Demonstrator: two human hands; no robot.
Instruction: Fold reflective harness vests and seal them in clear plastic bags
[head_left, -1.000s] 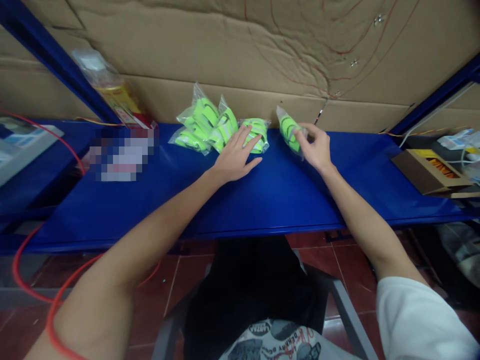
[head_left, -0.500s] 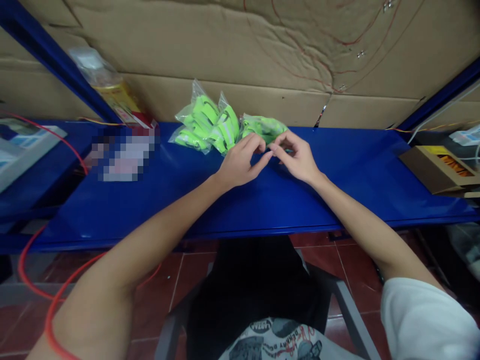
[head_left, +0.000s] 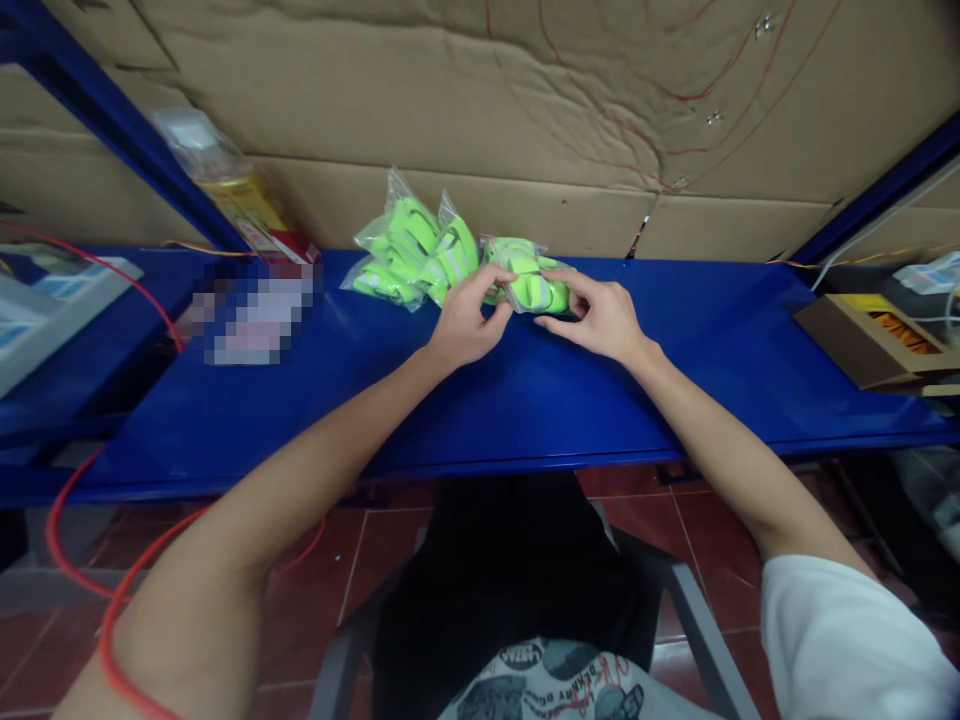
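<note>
Between my hands is a clear plastic bag with neon-green straps (head_left: 537,290) in it, near the back of the blue table. My left hand (head_left: 474,315) pinches the left end of this bag with thumb and fingers. At its right end, my right hand (head_left: 598,312) holds it, fingers over the top and thumb below. Just left of my hands lie more clear bags of neon-green straps (head_left: 409,245), leaning against the cardboard at the back. Part of the green material behind my fingers is hidden.
The blue table (head_left: 480,410) has a cardboard wall (head_left: 375,100) behind it. A bottle with a yellow label (head_left: 240,205) stands back left, near a blurred-out patch. An open cardboard box (head_left: 862,340) sits at the right. A red hose (head_left: 112,620) loops at lower left.
The green bag between my hands now shows clearly, raised in front of the other green material. My hands have moved apart, and my fingertips no longer meet.
</note>
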